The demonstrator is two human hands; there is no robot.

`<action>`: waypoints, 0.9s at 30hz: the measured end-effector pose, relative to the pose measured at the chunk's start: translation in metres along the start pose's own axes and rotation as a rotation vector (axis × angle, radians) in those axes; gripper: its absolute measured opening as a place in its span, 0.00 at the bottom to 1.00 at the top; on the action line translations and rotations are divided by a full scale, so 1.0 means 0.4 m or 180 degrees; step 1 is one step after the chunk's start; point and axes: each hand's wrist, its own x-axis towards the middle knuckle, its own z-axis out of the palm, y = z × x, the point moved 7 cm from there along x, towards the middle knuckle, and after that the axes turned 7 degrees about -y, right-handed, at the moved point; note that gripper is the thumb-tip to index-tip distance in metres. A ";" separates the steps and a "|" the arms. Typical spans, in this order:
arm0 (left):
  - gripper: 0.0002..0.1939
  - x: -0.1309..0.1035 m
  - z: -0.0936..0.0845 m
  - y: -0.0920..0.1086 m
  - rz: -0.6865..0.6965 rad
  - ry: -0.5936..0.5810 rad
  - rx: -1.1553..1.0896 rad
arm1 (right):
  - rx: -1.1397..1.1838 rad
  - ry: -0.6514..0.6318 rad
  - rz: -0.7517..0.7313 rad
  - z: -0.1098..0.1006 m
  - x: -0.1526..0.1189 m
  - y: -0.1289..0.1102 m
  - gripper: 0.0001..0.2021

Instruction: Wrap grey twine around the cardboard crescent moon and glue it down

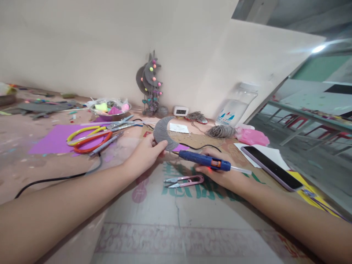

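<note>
My left hand (151,150) pinches a grey crescent moon (162,134) that looks wrapped in yarn, thumb across its lower part. In my right hand (217,172) lies a blue hot glue gun (202,159), with a clear glue stick (241,170) poking out of its back and a red light glowing beneath. Its metal nozzle points left and reaches the lower end of the crescent; whether it touches is too small to tell. Just below the glue gun, pink thread snips (184,181) lie on the printed cardboard (154,216).
Large scissors (89,139) rest on purple sheets (52,139) at left, near a metal bowl (110,112). Decorated grey moons (150,80) hang on the wall. Behind are a small clock (180,111), grey yarn (220,131) and a plastic bottle (237,104); a phone (271,167) lies right.
</note>
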 end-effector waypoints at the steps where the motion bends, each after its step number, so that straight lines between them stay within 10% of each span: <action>1: 0.07 0.000 -0.001 0.000 0.0000 0.0011 0.0016 | 0.0021 -0.0017 -0.0022 0.001 0.001 -0.001 0.12; 27: 0.05 -0.010 -0.006 0.017 -0.0126 0.0189 0.0436 | 0.0082 -0.0109 0.0321 0.012 0.002 0.011 0.12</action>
